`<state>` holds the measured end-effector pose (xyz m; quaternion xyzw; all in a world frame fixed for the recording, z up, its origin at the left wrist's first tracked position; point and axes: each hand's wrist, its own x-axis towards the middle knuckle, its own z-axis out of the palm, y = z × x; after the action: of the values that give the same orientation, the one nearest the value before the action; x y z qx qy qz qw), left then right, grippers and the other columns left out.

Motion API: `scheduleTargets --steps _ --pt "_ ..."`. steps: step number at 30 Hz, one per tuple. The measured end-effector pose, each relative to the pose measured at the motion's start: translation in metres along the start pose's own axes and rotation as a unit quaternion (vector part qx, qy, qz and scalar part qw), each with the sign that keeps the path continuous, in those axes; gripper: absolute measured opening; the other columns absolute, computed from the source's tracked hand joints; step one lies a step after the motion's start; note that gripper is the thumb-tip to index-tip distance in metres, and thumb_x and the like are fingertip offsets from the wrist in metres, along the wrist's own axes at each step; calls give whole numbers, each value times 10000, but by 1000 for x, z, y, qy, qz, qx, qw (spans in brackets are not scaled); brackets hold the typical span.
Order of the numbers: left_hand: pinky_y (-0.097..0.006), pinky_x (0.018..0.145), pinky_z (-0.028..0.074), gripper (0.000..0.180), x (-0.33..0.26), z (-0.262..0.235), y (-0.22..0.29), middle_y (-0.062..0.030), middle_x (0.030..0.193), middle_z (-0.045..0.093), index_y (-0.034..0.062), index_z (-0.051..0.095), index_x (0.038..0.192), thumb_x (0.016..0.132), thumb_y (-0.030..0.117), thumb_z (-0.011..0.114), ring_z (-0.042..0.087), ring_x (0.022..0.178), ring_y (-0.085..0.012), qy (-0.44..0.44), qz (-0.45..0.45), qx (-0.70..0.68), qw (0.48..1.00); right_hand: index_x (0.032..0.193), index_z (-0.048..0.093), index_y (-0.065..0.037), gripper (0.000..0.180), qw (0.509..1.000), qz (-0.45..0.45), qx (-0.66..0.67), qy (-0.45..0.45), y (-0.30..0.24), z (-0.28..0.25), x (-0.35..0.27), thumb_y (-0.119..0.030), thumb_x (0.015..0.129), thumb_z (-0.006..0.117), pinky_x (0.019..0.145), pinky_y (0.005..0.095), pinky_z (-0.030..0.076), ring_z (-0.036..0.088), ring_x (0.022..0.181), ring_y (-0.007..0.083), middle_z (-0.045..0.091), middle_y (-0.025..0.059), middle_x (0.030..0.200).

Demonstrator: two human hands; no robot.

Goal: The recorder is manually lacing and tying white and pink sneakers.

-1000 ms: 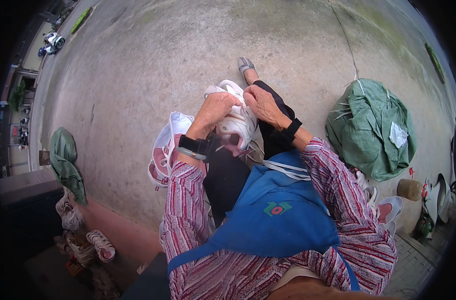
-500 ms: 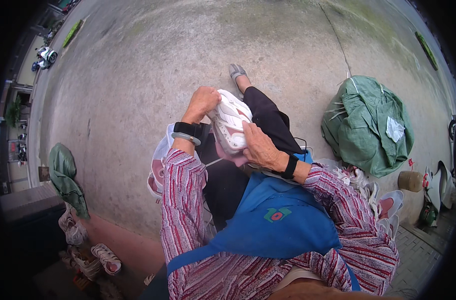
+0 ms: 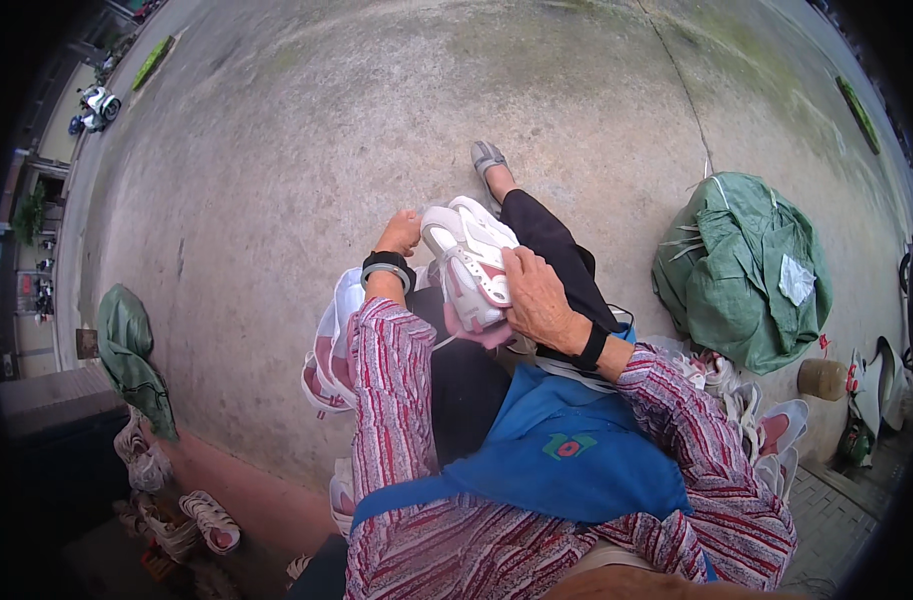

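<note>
A white and pink shoe upper (image 3: pixel 468 250), with punched eyelet strips and a pink lining, is held over my lap. My right hand (image 3: pixel 542 300) grips it along its right side, fingers on top and the thumb hidden. My left hand (image 3: pixel 402 232) is closed beside the upper's far left edge; what its fingers hold, if anything, cannot be made out. More white and pink shoe uppers (image 3: pixel 328 345) hang in a stack by my left knee. A blue apron (image 3: pixel 566 440) covers my lap.
A large green woven sack (image 3: pixel 741 270) stands on the concrete at the right, beside piled uppers (image 3: pixel 776 430). Another green sack (image 3: pixel 131 360) lies at the left, above further stacks of uppers (image 3: pixel 211 520). My outstretched foot wears a grey shoe (image 3: pixel 486 157).
The upper has turned more upright and shifted slightly right and nearer. My left hand has moved from gripping its far end to just beside it. My right hand keeps its grip.
</note>
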<state>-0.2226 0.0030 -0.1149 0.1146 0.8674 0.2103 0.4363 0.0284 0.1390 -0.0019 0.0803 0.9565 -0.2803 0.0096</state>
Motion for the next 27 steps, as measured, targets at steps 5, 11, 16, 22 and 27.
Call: scheduleTargets --steps 5,11,16,22,27 --pt "-679 956 201 895 -14 19 36 -149 1409 354 145 412 1345 723 788 388 245 1315 -407 -151 -37 -303 940 1264 384 -36 707 997 -43 -67 11 21 3 8 -96 628 687 871 411 358 475 1031 339 514 165 1038" --pt "-483 889 406 621 -1 32 24 -126 1156 578 56 543 1169 854 580 435 524 1070 -295 -223 -1 -410 884 1259 431 -62 529 983 -95 -153 26 23 4 -14 -291 807 580 986 561 249 444 1113 377 550 183 1026" --pt "-324 716 455 403 -27 40 85 -92 934 633 48 595 1051 852 394 542 577 826 -205 -167 189 -307 918 1287 422 -126 636 985 -54 -158 45 50 4 -28 -311 729 663 984 603 219 406 1167 330 508 135 1037" --pt "-382 771 431 477 -65 41 147 -193 987 639 -18 621 961 858 383 384 597 879 -318 -4 260 -34 965 1183 444 -6 563 982 -55 -171 59 33 -26 -37 -182 688 646 957 546 284 445 1092 320 504 143 982" --pt "-375 805 435 611 -39 29 101 -221 1062 615 -78 594 1042 847 468 401 586 966 -313 20 150 -209 966 1199 443 18 492 978 -34 -199 55 25 -1 -6 -77 729 556 923 491 315 505 935 269 500 123 945"
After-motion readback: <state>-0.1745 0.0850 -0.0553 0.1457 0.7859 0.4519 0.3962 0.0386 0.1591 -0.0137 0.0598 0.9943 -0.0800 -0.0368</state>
